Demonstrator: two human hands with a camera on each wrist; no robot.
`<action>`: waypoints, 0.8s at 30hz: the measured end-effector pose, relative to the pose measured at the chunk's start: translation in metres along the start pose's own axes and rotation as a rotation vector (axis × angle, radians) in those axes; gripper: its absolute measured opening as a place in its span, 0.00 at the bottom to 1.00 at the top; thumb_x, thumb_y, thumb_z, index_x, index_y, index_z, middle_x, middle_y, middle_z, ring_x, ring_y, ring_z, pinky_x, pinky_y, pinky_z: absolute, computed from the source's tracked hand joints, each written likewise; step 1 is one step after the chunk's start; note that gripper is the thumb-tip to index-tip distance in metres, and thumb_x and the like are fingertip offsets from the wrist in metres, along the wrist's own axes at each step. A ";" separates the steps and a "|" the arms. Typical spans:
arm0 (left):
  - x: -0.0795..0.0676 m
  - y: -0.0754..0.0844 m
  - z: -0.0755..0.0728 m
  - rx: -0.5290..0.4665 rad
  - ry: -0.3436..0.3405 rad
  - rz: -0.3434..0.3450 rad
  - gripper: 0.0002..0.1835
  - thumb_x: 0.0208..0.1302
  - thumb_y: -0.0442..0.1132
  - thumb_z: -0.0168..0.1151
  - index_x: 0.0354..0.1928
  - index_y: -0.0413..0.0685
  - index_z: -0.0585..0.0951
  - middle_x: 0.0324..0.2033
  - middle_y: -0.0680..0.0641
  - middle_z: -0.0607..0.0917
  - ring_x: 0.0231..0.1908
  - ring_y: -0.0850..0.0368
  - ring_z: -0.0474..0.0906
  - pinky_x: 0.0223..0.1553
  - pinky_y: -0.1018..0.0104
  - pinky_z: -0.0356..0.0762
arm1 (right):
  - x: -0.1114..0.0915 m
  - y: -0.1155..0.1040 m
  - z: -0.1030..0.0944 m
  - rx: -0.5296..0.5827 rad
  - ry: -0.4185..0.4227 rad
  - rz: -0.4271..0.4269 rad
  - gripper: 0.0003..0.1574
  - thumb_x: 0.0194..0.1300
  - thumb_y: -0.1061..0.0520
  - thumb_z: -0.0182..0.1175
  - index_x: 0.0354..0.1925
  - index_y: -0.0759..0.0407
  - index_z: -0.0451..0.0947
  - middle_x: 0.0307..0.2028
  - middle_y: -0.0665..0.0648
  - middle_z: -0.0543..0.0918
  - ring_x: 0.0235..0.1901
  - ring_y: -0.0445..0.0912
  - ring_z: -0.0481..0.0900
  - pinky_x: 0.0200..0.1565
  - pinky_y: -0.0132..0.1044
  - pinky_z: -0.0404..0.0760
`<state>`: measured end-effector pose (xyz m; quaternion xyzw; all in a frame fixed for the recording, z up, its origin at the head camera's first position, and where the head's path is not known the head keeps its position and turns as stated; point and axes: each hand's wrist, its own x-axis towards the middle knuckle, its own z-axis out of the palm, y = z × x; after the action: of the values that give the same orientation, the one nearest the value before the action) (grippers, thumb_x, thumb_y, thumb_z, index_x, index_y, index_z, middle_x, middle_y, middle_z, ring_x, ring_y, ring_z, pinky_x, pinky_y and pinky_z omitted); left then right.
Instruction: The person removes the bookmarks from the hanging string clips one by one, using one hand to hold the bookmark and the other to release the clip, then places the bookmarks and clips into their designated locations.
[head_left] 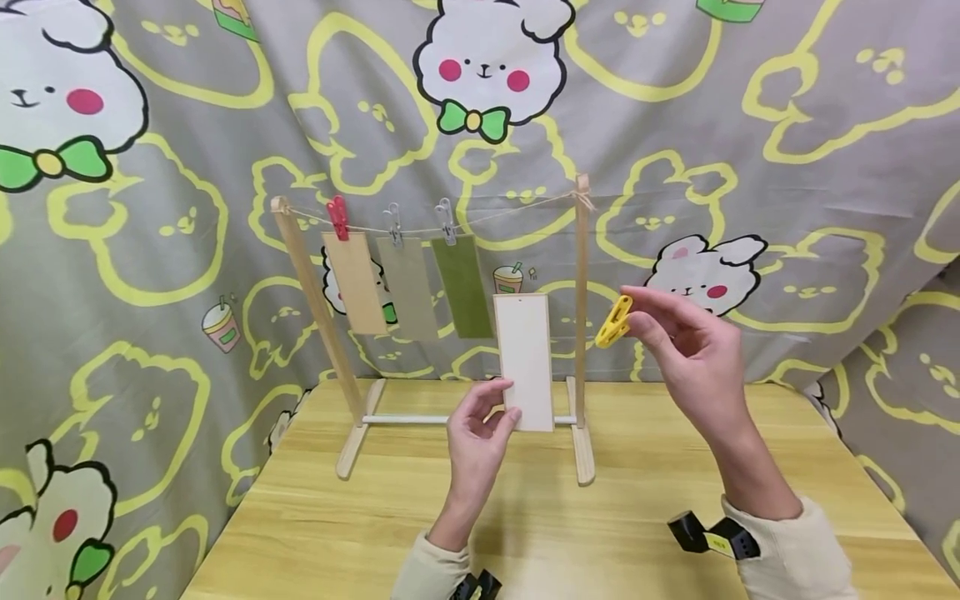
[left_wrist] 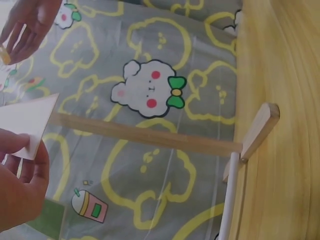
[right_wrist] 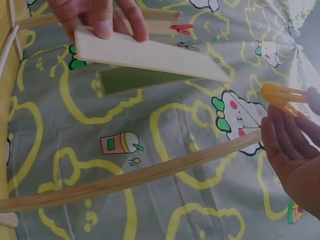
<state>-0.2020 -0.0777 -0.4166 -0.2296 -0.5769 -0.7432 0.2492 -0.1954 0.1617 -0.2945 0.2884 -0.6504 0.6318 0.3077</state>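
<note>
We see the white card (head_left: 527,358) upright before the rack (head_left: 582,333), towards the far edge of the table (head_left: 675,467), its lower left side pinched in the left hand (head_left: 478,432) between thumb and fingers. The right hand (head_left: 697,354) pinches a yellow clip (head_left: 609,332); three cards (head_left: 409,287) hang from the string (head_left: 517,211).

No text, brand or number is coming through legibly in any view. A yellow label (head_left: 718,544) is showing small dark marks on the black wrist device (head_left: 740,537) at the cuff of the right sleeve (head_left: 798,558), its characters blurring beyond reading. On the gray curtain (right_wrist: 175,135), a printed pink drink cup (right_wrist: 120,143) is wearing a green, label-like patch (right_wrist: 111,146).
</note>
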 end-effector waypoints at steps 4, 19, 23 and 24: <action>-0.004 -0.001 0.000 0.016 0.003 -0.012 0.18 0.57 0.17 0.67 0.51 0.28 0.81 0.48 0.31 0.84 0.43 0.59 0.83 0.42 0.69 0.85 | -0.008 0.006 -0.001 -0.006 -0.006 0.016 0.20 0.69 0.72 0.62 0.58 0.72 0.80 0.43 0.57 0.88 0.38 0.43 0.88 0.48 0.29 0.84; -0.011 -0.002 0.000 0.027 -0.055 -0.049 0.20 0.55 0.17 0.69 0.51 0.30 0.82 0.47 0.30 0.84 0.44 0.56 0.85 0.43 0.64 0.87 | -0.038 0.024 -0.002 -0.010 0.049 0.030 0.19 0.69 0.73 0.61 0.57 0.73 0.80 0.46 0.59 0.88 0.41 0.42 0.86 0.46 0.28 0.84; -0.009 -0.002 -0.006 0.034 -0.051 -0.050 0.20 0.54 0.16 0.69 0.51 0.30 0.82 0.47 0.30 0.84 0.44 0.55 0.85 0.43 0.63 0.87 | -0.046 0.033 0.001 0.018 0.057 0.078 0.20 0.69 0.74 0.59 0.58 0.73 0.80 0.46 0.58 0.88 0.42 0.43 0.86 0.48 0.31 0.85; -0.009 -0.002 -0.007 0.033 -0.051 -0.050 0.20 0.54 0.16 0.69 0.50 0.30 0.82 0.47 0.30 0.84 0.44 0.55 0.85 0.43 0.63 0.87 | -0.048 0.035 0.001 0.023 0.062 0.086 0.20 0.69 0.75 0.59 0.58 0.73 0.80 0.46 0.58 0.88 0.42 0.43 0.86 0.48 0.31 0.85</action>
<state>-0.1967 -0.0828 -0.4249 -0.2297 -0.6007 -0.7337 0.2195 -0.1910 0.1616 -0.3535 0.2440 -0.6450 0.6605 0.2971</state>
